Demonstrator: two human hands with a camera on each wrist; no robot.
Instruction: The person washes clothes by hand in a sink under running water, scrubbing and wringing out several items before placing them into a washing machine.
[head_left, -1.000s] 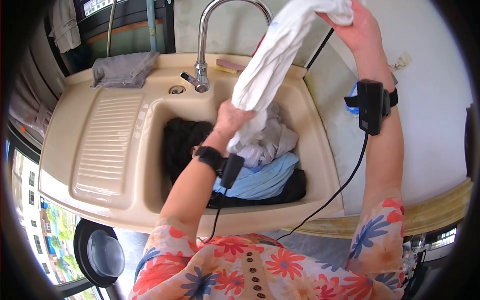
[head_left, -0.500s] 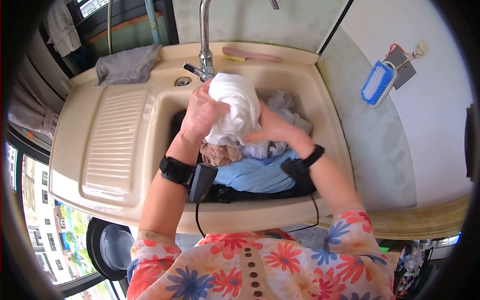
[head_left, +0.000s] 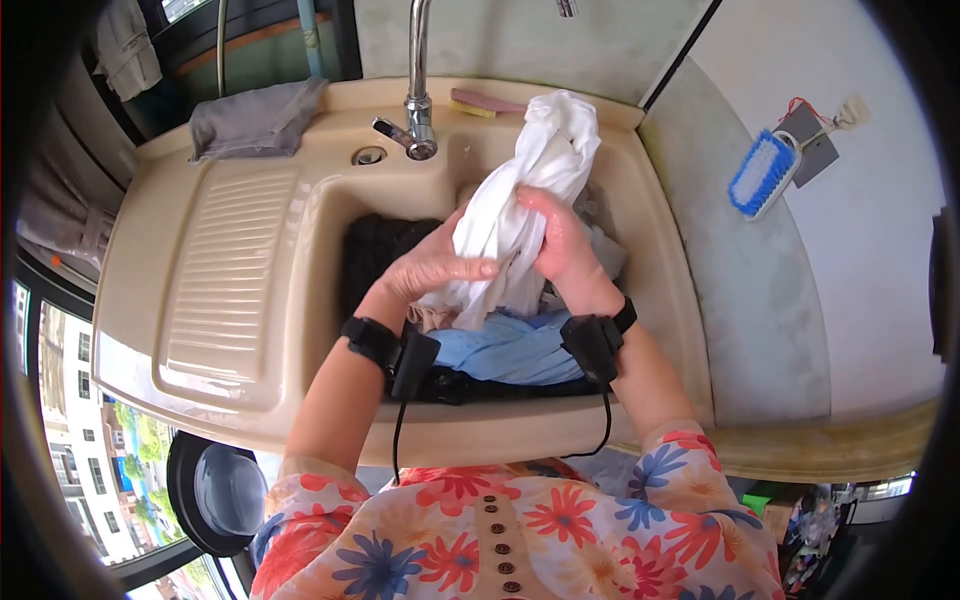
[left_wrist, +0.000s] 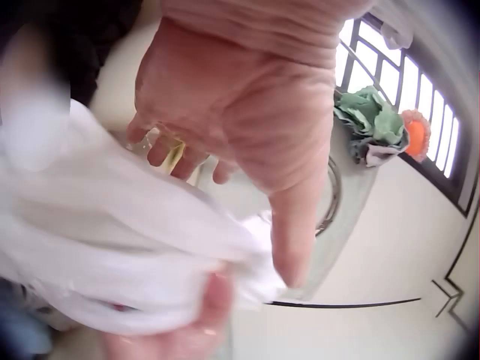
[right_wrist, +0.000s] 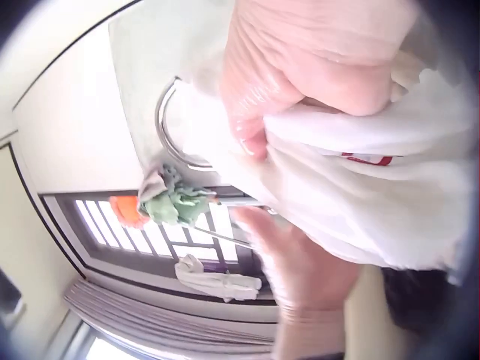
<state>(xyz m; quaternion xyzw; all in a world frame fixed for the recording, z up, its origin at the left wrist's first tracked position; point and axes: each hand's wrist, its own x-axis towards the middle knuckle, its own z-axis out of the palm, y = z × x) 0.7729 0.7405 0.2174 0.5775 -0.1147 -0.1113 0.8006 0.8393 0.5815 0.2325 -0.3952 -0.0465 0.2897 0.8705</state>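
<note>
A twisted white cloth (head_left: 560, 135) is held up over the sink basin. My right hand (head_left: 572, 258) grips it from the right, thumb pressed against the fabric; the right wrist view shows this hand (right_wrist: 322, 64) closed on the white cloth (right_wrist: 360, 195), where a small red mark shows. On the left side, my left hand (head_left: 430, 264) lies against the cloth with its fingers extended. In the left wrist view that hand (left_wrist: 232, 105) has its palm and thumb spread beside the fabric. Below are a light blue cloth (head_left: 510, 352), a black cloth (head_left: 372, 262) and a tan cloth (head_left: 432, 318).
The faucet (head_left: 418, 110) rises behind the basin, with a pink brush (head_left: 485, 102) on the back ledge. A ribbed washboard area (head_left: 225, 280) and a grey cloth (head_left: 258, 120) are at left. A blue-and-white brush (head_left: 763, 175) hangs on the right wall.
The white cloth went from stretched up high, to bunched between both hands, to a twisted length pointing up and back. My right hand came down from the upper right and now grips it lower.
</note>
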